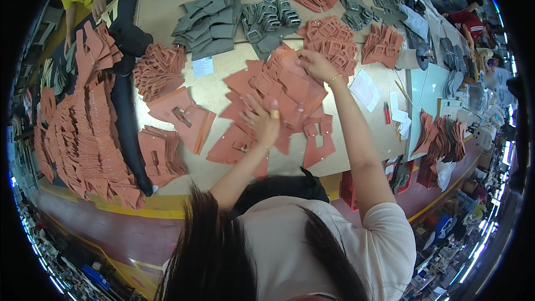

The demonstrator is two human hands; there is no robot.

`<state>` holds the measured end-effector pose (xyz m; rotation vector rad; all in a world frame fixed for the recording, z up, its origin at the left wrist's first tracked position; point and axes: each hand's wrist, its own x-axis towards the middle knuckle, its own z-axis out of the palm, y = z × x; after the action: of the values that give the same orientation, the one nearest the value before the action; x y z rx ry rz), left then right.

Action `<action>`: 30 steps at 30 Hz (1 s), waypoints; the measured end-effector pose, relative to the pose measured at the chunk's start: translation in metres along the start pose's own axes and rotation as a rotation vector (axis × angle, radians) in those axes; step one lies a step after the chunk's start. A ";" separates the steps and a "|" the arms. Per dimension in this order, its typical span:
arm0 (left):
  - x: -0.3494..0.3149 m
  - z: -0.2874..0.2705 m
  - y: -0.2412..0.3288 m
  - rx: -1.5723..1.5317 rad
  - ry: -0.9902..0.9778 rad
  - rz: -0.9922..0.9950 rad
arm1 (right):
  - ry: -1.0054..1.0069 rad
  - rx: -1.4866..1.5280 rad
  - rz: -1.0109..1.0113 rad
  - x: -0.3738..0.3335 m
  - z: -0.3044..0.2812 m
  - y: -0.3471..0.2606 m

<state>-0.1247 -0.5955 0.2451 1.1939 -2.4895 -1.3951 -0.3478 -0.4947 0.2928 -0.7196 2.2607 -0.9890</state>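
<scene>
A loose heap of salmon-coloured cut leather pieces point(290, 86), some with rectangular cut-outs, lies on the table in front of me. My left hand point(261, 122) rests on its lower left side, fingers spread and flat. At the heap's upper right, my right hand point(317, 67) has its fingers closed on the edge of a leather piece; the fingertips are partly hidden. Close to my body are a piece with a rectangular opening point(319, 141) and another with a small metal fitting point(241, 146).
More salmon stacks point(160, 71) and grey-green pieces with buckles point(270, 21) surround the heap. A long row of salmon pieces point(83, 139) hangs over a dark support at left. Paper sheets point(366, 90) and a thread cone point(411, 58) are at right. A co-worker's hand point(99, 8) is far left.
</scene>
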 end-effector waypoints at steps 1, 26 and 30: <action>-0.015 0.004 0.002 -0.007 -0.055 -0.023 | -0.024 -0.064 0.019 0.001 -0.003 -0.001; -0.023 -0.025 -0.026 -1.064 -0.585 -0.436 | 0.536 -0.113 0.113 -0.138 0.053 -0.006; -0.029 -0.010 -0.001 -0.906 -0.599 -0.371 | 0.453 0.253 0.312 -0.145 0.028 0.038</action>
<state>-0.1001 -0.5841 0.2592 1.1155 -1.4382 -2.8541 -0.2369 -0.3899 0.2880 -0.0268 2.4534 -1.3467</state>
